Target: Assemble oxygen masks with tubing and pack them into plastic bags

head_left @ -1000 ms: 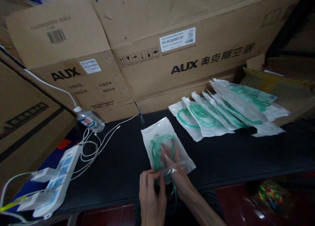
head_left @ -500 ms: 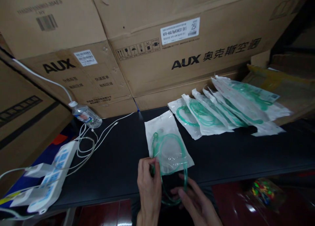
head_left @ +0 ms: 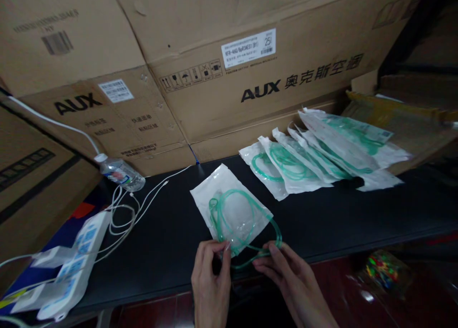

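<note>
Head view: green tubing (head_left: 278, 229) loops out past the near edge of a white pouch (head_left: 214, 178)

The white pouch lies on the black tabletop (head_left: 161, 251), around the middle of its length and close to its near edge. Part of the green tubing shows within the pouch's outline, seemingly under glossy clear film; the rest curves out beyond the pouch's near side.

The left hand (head_left: 211, 280) is at the pouch's near-left corner, its thumb and fingers pinched together on that corner; whether they also grip tubing cannot be told. The right hand (head_left: 291, 280) is at the near edge of the tabletop, just beside the pouch, its fingers curled nearly closed on the outer loop of tubing.

Along the far edge, right of the middle, a row of filled pouches (head_left: 300, 173) overlaps, each with green coils inside. A large cardboard carton (head_left: 229, 123) stands behind that edge, and an opened box (head_left: 404, 123) sits near the far right corner.

Toward the far left corner is a clear bottle (head_left: 123, 173). White cables (head_left: 135, 217) coil near it, beside a power strip (head_left: 83, 256) along the left edge. Below the near edge, at right, a bag of colourful bits (head_left: 382, 271) rests on the red floor (head_left: 336, 280); the bits are too blurred to identify.
</note>
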A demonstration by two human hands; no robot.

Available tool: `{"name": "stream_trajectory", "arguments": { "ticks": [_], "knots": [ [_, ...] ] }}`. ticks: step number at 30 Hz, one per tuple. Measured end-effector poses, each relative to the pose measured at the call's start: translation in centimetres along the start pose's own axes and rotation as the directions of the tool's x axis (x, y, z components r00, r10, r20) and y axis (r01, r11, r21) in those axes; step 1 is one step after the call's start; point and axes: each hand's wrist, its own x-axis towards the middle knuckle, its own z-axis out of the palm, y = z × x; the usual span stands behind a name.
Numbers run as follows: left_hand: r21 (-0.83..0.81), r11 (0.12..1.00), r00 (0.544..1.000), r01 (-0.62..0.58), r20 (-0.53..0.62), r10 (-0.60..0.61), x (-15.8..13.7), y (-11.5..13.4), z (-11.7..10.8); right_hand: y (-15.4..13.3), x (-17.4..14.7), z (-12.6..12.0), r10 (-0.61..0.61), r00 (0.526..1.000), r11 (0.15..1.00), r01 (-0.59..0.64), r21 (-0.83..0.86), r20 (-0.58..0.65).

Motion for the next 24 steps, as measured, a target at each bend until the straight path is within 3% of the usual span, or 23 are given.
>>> {"name": "stream_trajectory", "arguments": {
  "ticks": [4,8,11,18,24],
  "knots": [
    [-0.019,0.999,0.998,-0.050,0.023,0.051,-0.1,0.2,0.0,0.7,0.5,0.7,-0.110,0.993,0.992,0.111,-0.058,0.030],
    [-0.015,0.996,0.996,-0.088,-0.019,0.088,0.0,0.4,0.7,1.4,1.1,1.9,-0.075,0.987,0.984,0.097,-0.150,0.145],
    [0.023,0.995,0.995,-0.098,0.021,0.097,0.0,0.2,0.7,1.7,1.6,2.4,-0.035,0.978,0.972,0.081,-0.218,0.207],
    [0.311,0.946,0.990,-0.089,0.127,0.052,0.9,-0.4,-0.4,1.1,2.4,1.9,-0.020,0.979,0.944,0.086,-0.319,0.204],
    [0.446,0.884,0.982,-0.141,0.173,0.069,3.9,0.5,0.6,0.8,4.1,1.6,-0.067,0.979,0.903,0.141,-0.406,0.191]
  ]
}}
